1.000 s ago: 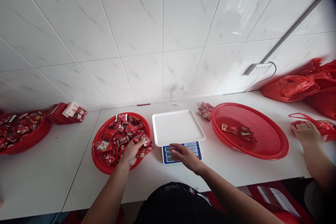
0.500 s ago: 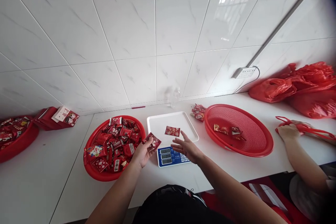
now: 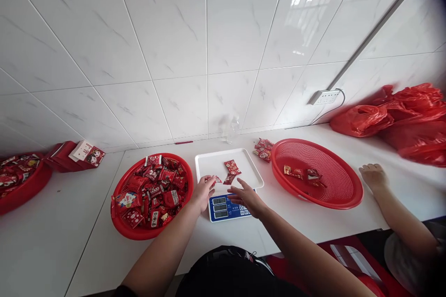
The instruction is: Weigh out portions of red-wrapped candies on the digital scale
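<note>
On the white tray (image 3: 204,160) of a scale lie red wrapped candies (image 3: 232,167). My left hand (image 3: 201,196) is at the tray's front left edge, fingertips closed on a small red-and-white candy packet (image 3: 218,179), partly hidden by the fingers. My right hand (image 3: 248,198) hovers over the scale's blue panel (image 3: 226,209), fingers spread and nothing in them. Left of the scale stands a round red basket (image 3: 120,229) heaped with red wrapped candies and packets.
A red basket (image 3: 334,171) with a few packets stands right of the scale, more packets (image 3: 264,149) beside it. A co-worker's hand (image 3: 374,177) rests farther right, near red plastic bags (image 3: 414,120). Red cards (image 3: 71,157) and another basket (image 3: 33,197) are at left.
My left hand has moved right and up to the tray. Candies there have increased and shifted. The red bag by the co-worker's hand has moved out from under it.
</note>
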Demonstrator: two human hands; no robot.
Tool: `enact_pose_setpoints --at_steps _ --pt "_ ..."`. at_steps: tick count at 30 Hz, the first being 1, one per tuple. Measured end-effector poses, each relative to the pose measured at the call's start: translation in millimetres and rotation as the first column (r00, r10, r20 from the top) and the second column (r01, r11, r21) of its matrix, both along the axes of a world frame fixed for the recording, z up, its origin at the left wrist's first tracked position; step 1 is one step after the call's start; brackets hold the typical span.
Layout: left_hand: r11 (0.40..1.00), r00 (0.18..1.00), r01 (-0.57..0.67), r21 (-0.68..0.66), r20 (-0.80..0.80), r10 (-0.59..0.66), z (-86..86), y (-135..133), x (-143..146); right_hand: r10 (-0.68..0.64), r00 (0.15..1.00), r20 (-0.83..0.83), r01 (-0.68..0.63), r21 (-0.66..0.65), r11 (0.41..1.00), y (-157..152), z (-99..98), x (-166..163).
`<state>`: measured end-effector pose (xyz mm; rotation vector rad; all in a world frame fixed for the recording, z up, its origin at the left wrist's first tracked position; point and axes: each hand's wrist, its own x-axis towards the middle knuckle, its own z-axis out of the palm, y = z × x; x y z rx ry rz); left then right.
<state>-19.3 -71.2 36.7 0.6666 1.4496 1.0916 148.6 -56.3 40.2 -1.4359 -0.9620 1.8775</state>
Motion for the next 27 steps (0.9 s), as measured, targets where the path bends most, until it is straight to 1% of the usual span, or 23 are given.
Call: enact_pose_setpoints --at_steps 1,3,6,8,11,13,15,19,23,27 --pt "1.0 0.997 0.003 0.022 -0.081 -0.001 -0.2 4 -2 0.016 0.999 0.033 -0.016 -0.002 1.0 -1 0.3 2" --pt "0.997 0.965 0.02 0.075 -0.262 0.0 -1.7 8 -10 0.092 0.992 0.082 -0.094 0.012 0.996 -8 -1.5 7" --pt "0.986 0.857 0.083 0.143 -0.516 0.002 -8.1 6 -33 0.25 0.961 0.119 -0.255 0.031 0.966 -24 -7.2 15" --pt "0.985 0.761 0.115 0.129 -0.649 -0.004 -15.8 1 -55 0.322 0.936 0.145 -0.33 0.033 0.944 -34 -11.2 22" --pt "0.994 0.608 0.108 0.019 -0.792 -0.051 -30.9 -11 -91 0.36 0.915 0.184 -0.369 0.015 0.929 -44 -15.4 32" --pt "0.991 0.517 0.11 -0.081 -0.846 -0.127 -40.8 -21 -111 0.364 0.909 0.203 -0.371 -0.003 0.929 -47 -16.6 34" --pt "0.977 0.435 0.122 -0.176 -0.875 -0.212 -48.4 -31 -124 0.361 0.909 0.208 -0.368 -0.004 0.93 -47 -16.2 33" --pt "0.941 0.301 0.094 -0.326 -0.891 -0.339 -55.0 -40 -130 0.368 0.906 0.208 -0.381 0.021 0.924 -46 -12.7 23" --pt "0.906 0.23 0.075 -0.416 -0.877 -0.422 -55.0 -37 -126 0.396 0.896 0.202 -0.412 0.044 0.91 -46 -14.7 17" --pt "0.888 0.199 0.066 -0.456 -0.866 -0.459 -54.6 -32 -122 0.412 0.89 0.197 -0.429 0.058 0.901 -47 -22.6 18"
